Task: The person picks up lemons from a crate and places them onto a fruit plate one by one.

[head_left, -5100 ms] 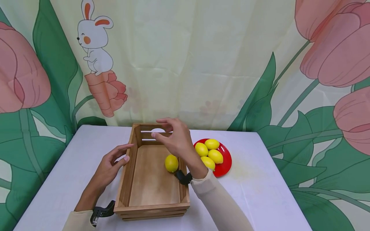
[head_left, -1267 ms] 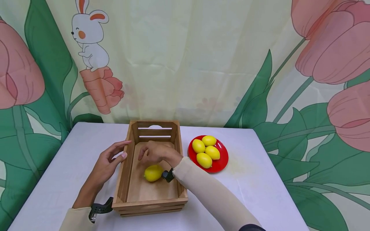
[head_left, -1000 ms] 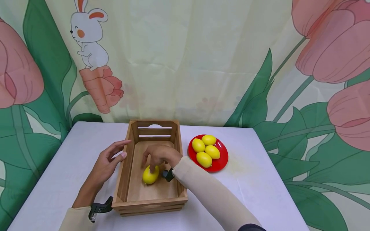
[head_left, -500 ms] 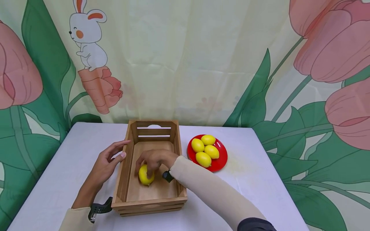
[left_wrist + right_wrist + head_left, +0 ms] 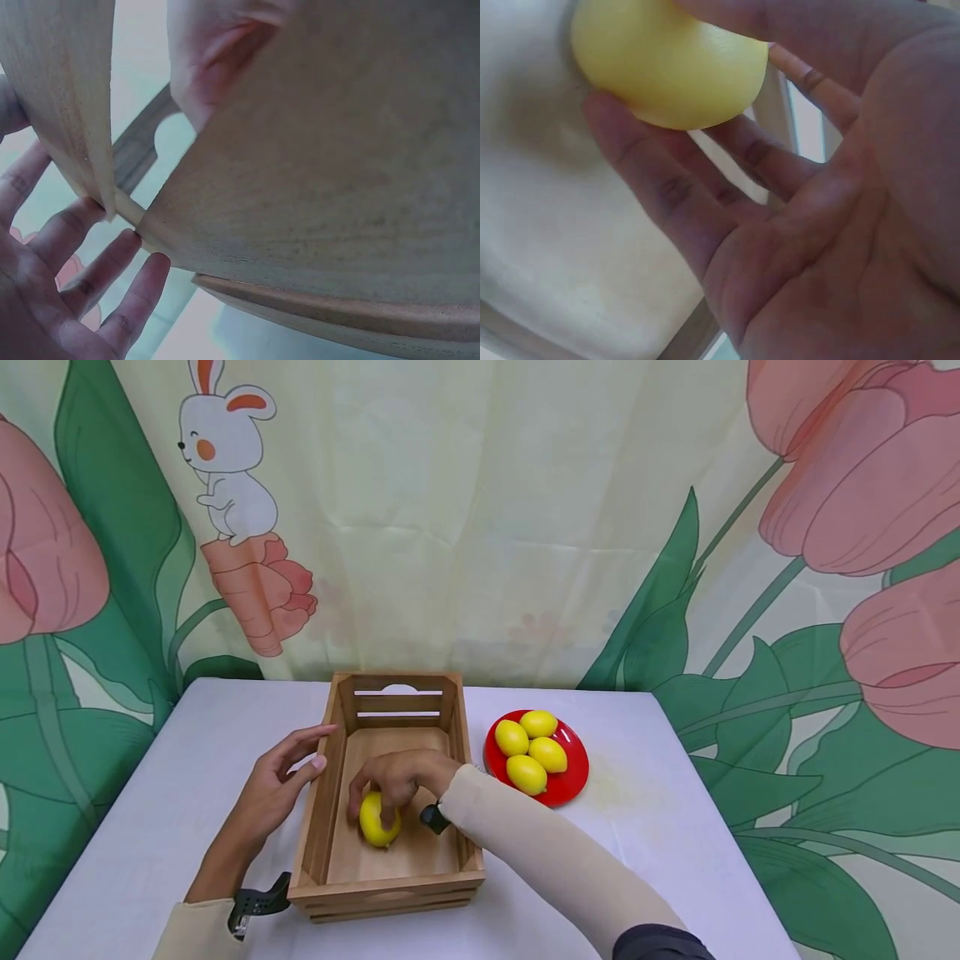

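Observation:
My right hand [image 5: 403, 773] reaches down inside the wooden crate [image 5: 386, 890], its thumb and fingers curled round a yellow lemon [image 5: 375, 828]. In the right wrist view, the lemon [image 5: 667, 67] sits between the thumb and the fingertips, close over the crate's floor. At the crate's left side, my left hand [image 5: 276, 789] rests its fingertips against the outer wall. The left wrist view shows the fingers of the left hand [image 5: 64, 277] spread and nearly straight along the slats, gripping nothing.
Right of the crate stands a red plate [image 5: 576, 777] bearing several lemons [image 5: 527, 774]. The white tablecloth [image 5: 637, 860] spreads round both. Behind the table hangs a printed curtain [image 5: 450, 527] with tulips and a rabbit.
Inside the crate, the lemon has shifted from the right side to the left of the floor and turned. My right hand has come down and now grips it; the left hand stays put.

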A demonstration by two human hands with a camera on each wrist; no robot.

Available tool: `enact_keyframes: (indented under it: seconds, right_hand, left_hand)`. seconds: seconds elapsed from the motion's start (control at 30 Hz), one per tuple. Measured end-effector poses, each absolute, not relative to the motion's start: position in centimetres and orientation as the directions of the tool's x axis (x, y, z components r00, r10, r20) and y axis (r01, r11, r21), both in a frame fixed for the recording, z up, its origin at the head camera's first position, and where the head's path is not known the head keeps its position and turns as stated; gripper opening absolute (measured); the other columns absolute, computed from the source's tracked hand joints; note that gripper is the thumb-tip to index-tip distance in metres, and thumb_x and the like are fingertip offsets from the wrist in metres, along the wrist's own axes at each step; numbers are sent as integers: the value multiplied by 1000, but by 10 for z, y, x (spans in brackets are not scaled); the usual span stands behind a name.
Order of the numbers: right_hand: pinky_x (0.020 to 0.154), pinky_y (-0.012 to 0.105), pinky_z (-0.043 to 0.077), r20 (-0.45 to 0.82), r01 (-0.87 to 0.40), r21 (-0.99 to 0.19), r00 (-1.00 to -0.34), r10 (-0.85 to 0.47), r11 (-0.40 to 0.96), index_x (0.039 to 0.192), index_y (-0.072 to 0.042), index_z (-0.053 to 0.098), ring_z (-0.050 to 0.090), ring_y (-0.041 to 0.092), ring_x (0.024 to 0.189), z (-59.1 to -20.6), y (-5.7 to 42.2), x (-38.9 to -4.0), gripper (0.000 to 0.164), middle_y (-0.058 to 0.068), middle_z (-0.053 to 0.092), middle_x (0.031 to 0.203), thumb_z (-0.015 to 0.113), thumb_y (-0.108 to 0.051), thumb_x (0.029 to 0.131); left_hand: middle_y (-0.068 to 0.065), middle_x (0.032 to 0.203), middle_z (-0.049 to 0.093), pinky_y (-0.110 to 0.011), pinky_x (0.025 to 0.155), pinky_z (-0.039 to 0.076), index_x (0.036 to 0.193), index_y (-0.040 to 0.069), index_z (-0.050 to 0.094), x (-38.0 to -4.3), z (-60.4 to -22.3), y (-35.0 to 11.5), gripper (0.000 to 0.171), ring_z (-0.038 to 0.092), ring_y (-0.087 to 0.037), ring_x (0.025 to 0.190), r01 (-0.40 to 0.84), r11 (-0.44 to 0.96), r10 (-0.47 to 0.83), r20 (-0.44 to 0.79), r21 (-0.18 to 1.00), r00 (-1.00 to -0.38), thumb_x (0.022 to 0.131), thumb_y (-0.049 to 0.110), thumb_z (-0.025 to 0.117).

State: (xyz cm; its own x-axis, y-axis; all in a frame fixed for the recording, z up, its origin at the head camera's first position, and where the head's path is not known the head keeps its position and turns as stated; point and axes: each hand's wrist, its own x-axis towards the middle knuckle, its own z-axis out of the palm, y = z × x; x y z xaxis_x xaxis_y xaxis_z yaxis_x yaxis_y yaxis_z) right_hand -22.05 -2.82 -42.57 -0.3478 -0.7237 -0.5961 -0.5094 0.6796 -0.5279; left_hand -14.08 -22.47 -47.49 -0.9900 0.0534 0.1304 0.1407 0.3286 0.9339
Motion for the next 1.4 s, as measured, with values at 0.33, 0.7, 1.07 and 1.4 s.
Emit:
enact_keyframes:
  seconds: [0.33, 0.7, 1.07, 1.4]
  right_hand:
    - [80, 23, 54, -515, -455, -694, -227, -827, 558, 115, -21, 71, 56, 10, 103, -422, -25, -224, 44, -11, 63, 110, 79, 0, 78]
    - [96, 26, 52, -369, -375, -853, -58, -928, 363, 124, -11, 68, 59, 10, 109, -407, -24, -224, 46, -6, 66, 120, 79, -4, 80]
    - [99, 37, 53, -206, -323, -930, 55, -977, 178, 126, -1, 63, 62, 12, 104, -382, -20, -220, 48, 2, 68, 116, 77, -3, 80]
    - [101, 40, 51, -120, -201, -974, 84, -989, 101, 130, 3, 59, 62, 15, 104, -389, -19, -224, 50, 3, 68, 116, 74, 3, 82]
  left_hand:
    - [-3, 155, 45, -69, 107, 34, 146, 28, 48, -141, -476, -225, 43, 37, -35, 142, 167, 325, 62, 155, 931, -986, 103, 33, 53]
    - [-2, 154, 45, -68, 107, 35, 145, 28, 49, -140, -475, -225, 42, 38, -34, 142, 164, 332, 60, 152, 929, -987, 103, 32, 53]
    - [0, 153, 46, -68, 108, 35, 145, 27, 49, -140, -474, -225, 42, 41, -34, 141, 163, 336, 60, 152, 927, -987, 103, 32, 54]
    - [-1, 154, 45, -73, 108, 29, 145, 27, 49, -140, -475, -225, 44, 39, -36, 142, 162, 328, 61, 150, 931, -987, 102, 33, 55]
